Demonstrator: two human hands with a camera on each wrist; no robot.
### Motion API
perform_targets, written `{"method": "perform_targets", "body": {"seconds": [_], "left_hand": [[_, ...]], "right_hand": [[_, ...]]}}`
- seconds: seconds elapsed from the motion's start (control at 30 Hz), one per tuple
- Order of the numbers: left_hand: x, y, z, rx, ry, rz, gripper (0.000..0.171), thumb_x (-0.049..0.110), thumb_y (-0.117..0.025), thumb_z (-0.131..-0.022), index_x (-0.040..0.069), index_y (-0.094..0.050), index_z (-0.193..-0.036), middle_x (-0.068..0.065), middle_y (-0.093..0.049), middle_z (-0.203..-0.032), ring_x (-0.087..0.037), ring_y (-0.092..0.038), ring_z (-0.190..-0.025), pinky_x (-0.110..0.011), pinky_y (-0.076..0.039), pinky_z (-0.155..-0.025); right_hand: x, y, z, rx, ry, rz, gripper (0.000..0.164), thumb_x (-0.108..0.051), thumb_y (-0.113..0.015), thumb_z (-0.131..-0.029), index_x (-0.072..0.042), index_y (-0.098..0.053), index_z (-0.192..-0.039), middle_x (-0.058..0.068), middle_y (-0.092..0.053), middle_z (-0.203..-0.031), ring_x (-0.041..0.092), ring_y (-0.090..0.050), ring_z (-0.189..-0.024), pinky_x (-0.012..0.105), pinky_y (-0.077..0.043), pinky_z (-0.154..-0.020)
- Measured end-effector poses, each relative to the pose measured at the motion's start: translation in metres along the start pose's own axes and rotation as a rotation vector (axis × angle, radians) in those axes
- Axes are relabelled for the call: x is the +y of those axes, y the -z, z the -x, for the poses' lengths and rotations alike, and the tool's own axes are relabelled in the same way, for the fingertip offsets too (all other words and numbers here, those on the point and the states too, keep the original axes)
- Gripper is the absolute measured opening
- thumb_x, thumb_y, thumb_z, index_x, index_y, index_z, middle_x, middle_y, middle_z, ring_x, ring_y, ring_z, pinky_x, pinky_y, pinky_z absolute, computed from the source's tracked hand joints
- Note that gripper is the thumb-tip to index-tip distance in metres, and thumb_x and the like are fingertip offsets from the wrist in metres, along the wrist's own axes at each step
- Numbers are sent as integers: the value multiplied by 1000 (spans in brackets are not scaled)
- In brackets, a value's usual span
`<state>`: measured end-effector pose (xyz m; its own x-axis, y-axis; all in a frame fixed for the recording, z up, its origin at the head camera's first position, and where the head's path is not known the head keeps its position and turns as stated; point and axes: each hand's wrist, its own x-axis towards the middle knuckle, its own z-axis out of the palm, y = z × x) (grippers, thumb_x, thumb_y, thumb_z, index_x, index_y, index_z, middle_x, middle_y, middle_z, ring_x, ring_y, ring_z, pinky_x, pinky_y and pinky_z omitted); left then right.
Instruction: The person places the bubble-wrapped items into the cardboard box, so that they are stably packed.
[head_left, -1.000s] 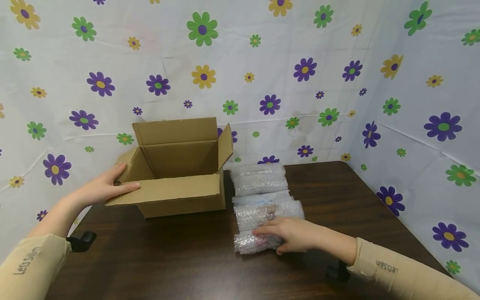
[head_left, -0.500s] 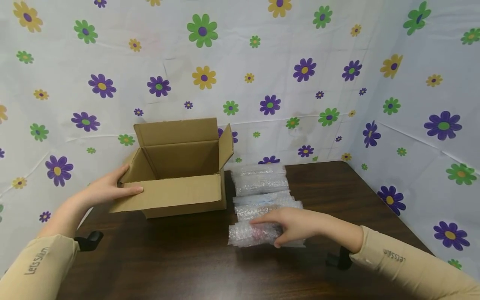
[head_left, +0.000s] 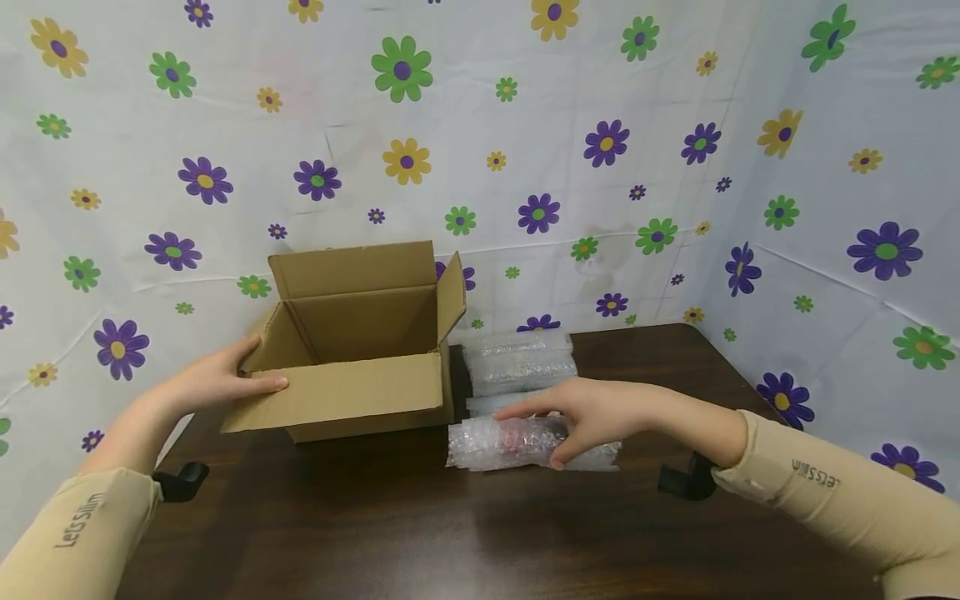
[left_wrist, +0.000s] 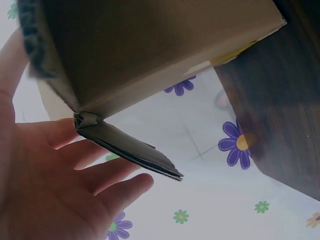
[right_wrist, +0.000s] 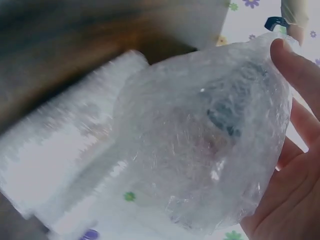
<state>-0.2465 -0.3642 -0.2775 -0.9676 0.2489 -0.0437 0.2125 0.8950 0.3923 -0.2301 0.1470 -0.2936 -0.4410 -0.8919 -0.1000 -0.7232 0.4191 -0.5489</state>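
An open cardboard box (head_left: pixel 345 392) stands at the left of the table in the head view, its flaps spread. My left hand (head_left: pixel 213 382) holds its near left corner, thumb over the front flap and fingers at the left flap. In the left wrist view those fingers (left_wrist: pixel 112 175) lie behind a side flap (left_wrist: pixel 135 147). My right hand (head_left: pixel 607 417) grips a bubble-wrapped package (head_left: pixel 487 443) between thumb and fingers, lifted over the table. Something pinkish and something dark show blurred through the wrap (right_wrist: pixel 200 145) in the right wrist view.
Other bubble-wrapped packages (head_left: pixel 519 367) lie in a column right of the box, partly behind the held one. The dark wooden table (head_left: pixel 390 525) meets a flower-print cloth (head_left: pixel 495 183) at the back and right side.
My right hand has raised the bubble-wrapped package from the near end of the column and moved it back, slightly toward the box. My left hand stays at the box corner, and the front flap shifts slightly.
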Motion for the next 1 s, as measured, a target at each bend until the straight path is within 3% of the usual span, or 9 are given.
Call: {"method": "perform_targets", "body": {"seconds": [0.1, 0.33, 0.43, 0.7, 1.0], "left_hand": [[1, 1, -1, -11, 3, -10, 102, 45, -65, -89, -18, -9, -146, -47, -18, -143, -63, -23, -127, -72, -26, -99], [5, 0, -1, -31, 19, -27, 104, 46, -65, -89, -19, -8, -146, -47, -18, -143, -63, -24, -127, -71, -27, -99], [6, 0, -2, -32, 19, -30, 104, 47, -65, -89, -18, -8, -146, -47, -18, -143, -63, -25, -126, -71, -28, -99], [7, 0, -4, -28, 15, -26, 103, 46, -66, -89, -19, -8, -145, -47, -19, -142, -64, -26, -126, -71, -28, -98], [7, 2, -2, -35, 19, -17, 103, 45, -65, -90, -20, -8, -145, -48, -17, -142, -64, -23, -127, -72, -26, -99]], "right_hand": [[-9, 14, -3, -9, 6, 16, 77, -20, -78, -84, -38, -39, -148, -15, -48, -141, 8, -53, -91, 23, -45, -58], [-32, 41, -13, -30, 34, -3, 78, -18, -78, -83, -37, -38, -148, -14, -49, -141, 7, -47, -127, 33, -49, -90], [-41, 51, -19, -40, 51, -2, 78, -18, -78, -83, -35, -39, -148, -13, -49, -142, 9, -47, -128, 35, -47, -96], [-52, 73, -40, -58, 63, -47, 77, -15, -77, -84, -35, -40, -148, -13, -46, -144, 10, -46, -129, 33, -46, -98], [-56, 84, -67, -57, 105, -44, 77, -13, -78, -83, -28, -41, -149, -10, -45, -145, 10, -46, -129, 35, -43, -102]]}}
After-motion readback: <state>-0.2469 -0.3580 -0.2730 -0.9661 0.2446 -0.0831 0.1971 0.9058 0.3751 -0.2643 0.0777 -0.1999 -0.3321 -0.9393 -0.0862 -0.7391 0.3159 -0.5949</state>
